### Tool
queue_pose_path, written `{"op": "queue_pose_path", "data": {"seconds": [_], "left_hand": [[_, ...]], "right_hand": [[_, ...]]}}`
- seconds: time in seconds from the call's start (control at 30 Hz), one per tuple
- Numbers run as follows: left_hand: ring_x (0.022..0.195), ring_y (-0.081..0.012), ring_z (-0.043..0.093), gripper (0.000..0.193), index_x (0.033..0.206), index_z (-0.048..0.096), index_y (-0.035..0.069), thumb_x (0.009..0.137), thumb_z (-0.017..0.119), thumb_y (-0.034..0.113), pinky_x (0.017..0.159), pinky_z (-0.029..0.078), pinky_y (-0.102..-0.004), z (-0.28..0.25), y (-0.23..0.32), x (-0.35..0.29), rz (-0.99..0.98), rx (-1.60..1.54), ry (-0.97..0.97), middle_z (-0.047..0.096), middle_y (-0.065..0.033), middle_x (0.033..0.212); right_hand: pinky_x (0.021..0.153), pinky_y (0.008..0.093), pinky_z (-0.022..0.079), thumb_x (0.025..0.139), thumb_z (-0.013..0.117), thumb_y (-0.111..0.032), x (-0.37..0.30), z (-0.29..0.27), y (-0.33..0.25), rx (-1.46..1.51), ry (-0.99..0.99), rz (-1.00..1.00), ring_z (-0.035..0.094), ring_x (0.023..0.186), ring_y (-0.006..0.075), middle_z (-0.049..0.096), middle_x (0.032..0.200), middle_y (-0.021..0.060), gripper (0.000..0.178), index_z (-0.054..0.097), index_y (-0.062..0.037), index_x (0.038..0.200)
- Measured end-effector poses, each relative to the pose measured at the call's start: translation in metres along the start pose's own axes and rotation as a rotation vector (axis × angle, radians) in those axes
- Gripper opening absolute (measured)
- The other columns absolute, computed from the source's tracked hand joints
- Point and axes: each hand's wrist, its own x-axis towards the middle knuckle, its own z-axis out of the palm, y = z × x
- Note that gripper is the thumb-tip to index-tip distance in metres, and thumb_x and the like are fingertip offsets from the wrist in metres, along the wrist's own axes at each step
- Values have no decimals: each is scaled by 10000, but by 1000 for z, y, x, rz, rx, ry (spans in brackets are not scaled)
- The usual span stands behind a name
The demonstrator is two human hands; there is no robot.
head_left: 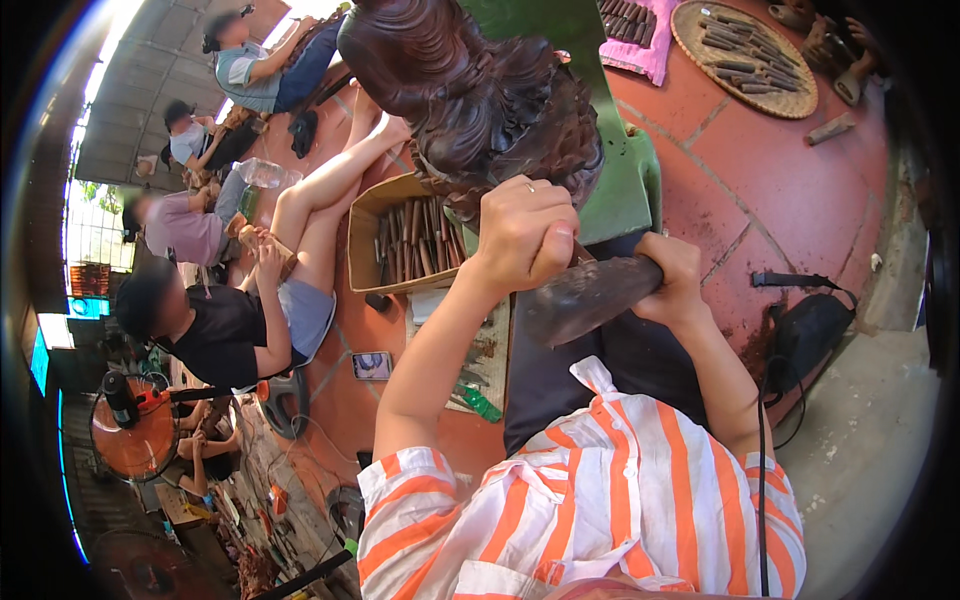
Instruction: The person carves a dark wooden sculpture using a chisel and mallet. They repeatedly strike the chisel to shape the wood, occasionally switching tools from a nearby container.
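A dark carved wooden statue (490, 100) of a seated robed figure stands in front of me on a green stand (640, 180). Against its lower edge, my left hand (525, 235) is closed around a carving chisel (582, 256). Most of the chisel is hidden by my fingers, and its tip cannot be made out. My right hand (668, 278) grips a thick, dark wooden mallet (590, 298) by its narrow end. The mallet's heavy end lies just below my left hand, close to the chisel's handle end.
A cardboard box (400, 285) of chisels sits left of the statue. More tools lie on a round woven tray (690, 50) and a pink cloth (655, 60). A phone (371, 366) and a black bag (810, 335) rest on the tiled floor. Several people sit at left, near a fan (130, 430).
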Motion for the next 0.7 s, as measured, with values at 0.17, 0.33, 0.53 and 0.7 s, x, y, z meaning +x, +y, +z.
{"op": "queue_pose_path", "data": {"seconds": [0.17,0.33,0.53,0.7], "left_hand": [[536,-237,492,315,596,522,92,872,464,230,553,374,-357,6,-2,-1,47,61,-7,500,-46,609],[534,-214,490,318,593,501,100,858,517,275,559,379,-339,15,7,-26,179,305,80,468,-43,618],[496,-212,500,409,564,513,103,908,416,302,527,389,-332,5,26,-25,140,149,-26,490,-34,588],[496,-221,448,282,563,465,111,818,485,232,516,354,-348,4,9,-8,113,39,-72,429,-34,579]], "right_hand": [[452,328,372,609,743,-50,-12,8,13,39,56,-8,491,459,240,457,561,62,240,513,-67,672],[441,324,341,624,791,-105,-18,2,9,23,31,109,454,436,229,441,545,51,303,490,-73,646],[432,323,323,618,816,-133,-14,-3,1,56,49,97,438,426,221,422,532,50,336,484,-86,639],[429,321,320,622,818,-135,-13,-2,0,72,16,104,435,420,219,420,526,49,338,484,-86,640]]}}
